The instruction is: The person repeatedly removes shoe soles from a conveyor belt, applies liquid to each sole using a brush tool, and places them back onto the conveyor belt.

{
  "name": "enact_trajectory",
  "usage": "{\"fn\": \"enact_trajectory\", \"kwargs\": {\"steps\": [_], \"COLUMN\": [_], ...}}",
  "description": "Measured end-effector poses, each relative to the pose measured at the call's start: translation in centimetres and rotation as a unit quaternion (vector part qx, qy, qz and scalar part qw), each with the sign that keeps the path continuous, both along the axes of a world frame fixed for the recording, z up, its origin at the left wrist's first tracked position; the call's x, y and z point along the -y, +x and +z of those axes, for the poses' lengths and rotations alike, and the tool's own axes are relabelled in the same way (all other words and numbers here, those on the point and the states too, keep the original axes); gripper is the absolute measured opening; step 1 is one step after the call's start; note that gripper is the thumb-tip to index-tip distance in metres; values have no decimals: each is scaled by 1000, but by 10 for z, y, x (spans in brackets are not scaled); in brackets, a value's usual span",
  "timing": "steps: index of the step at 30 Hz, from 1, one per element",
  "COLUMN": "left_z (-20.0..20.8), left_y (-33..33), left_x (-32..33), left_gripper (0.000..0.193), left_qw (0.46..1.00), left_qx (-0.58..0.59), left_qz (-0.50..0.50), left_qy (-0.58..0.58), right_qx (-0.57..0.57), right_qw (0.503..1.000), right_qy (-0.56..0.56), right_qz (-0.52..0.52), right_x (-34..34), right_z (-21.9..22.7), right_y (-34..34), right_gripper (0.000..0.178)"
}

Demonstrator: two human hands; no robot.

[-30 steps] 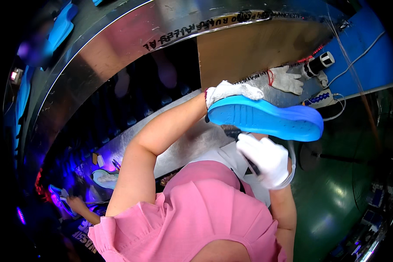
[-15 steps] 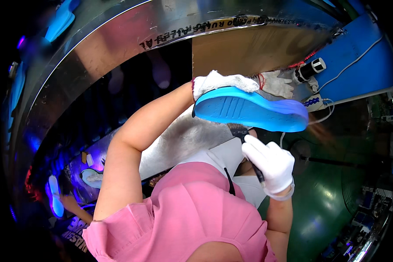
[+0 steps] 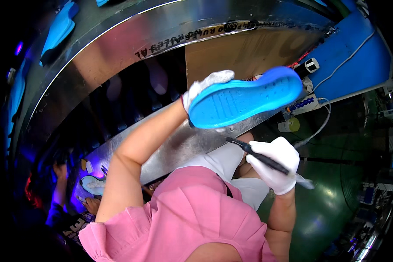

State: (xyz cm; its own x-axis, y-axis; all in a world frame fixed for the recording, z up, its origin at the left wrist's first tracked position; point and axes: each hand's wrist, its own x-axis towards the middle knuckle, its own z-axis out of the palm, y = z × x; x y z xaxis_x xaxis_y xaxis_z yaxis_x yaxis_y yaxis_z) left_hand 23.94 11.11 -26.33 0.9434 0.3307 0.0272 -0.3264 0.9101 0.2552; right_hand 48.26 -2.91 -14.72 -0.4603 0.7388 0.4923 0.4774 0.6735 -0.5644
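My left hand, in a white knit glove, grips the heel end of a bright blue shoe sole. The sole is raised and tilted, its ridged, hollowed face toward me and its other end to the upper right. Below it, apart from the sole, my gloved right hand is closed round a slim black-handled brush. The brush's tip points up and left; its bristles are hard to make out. A pale, blurred bit sticks out behind that hand.
A metal ledge runs under my left arm, before a curved conveyor rim with blue soles. A cardboard sheet, black-and-white cylinder and cable lie beyond. At left, a co-worker's hand is near a pale sole.
The far end of the blue sole has swung upward, showing more of its hollowed face. My right hand has turned and lowered slightly, taking the brush away from the sole. The co-worker's hands have moved.
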Motion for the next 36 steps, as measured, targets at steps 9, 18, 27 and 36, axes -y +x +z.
{"fn": "enact_trajectory", "kwargs": {"steps": [9, 18, 27, 36], "left_z": [16, 102, 305, 276], "left_y": [28, -69, -247, -318], "left_x": [53, 170, 142, 201], "left_gripper": [88, 83, 80, 36], "left_qw": [958, 931, 683, -193], "left_qx": [91, 112, -49, -890], "left_qz": [256, 326, 685, 332], "left_qy": [91, 122, 248, 245], "right_qx": [-42, -403, -385, -374], "right_qw": [987, 903, 915, 919], "right_qy": [157, -24, -88, -106], "right_qz": [-6, -147, -84, -74], "right_x": [0, 45, 29, 30], "right_z": [-16, -48, -50, -53], "right_y": [-50, 2, -10, -6], "right_gripper": [29, 33, 35, 33]}}
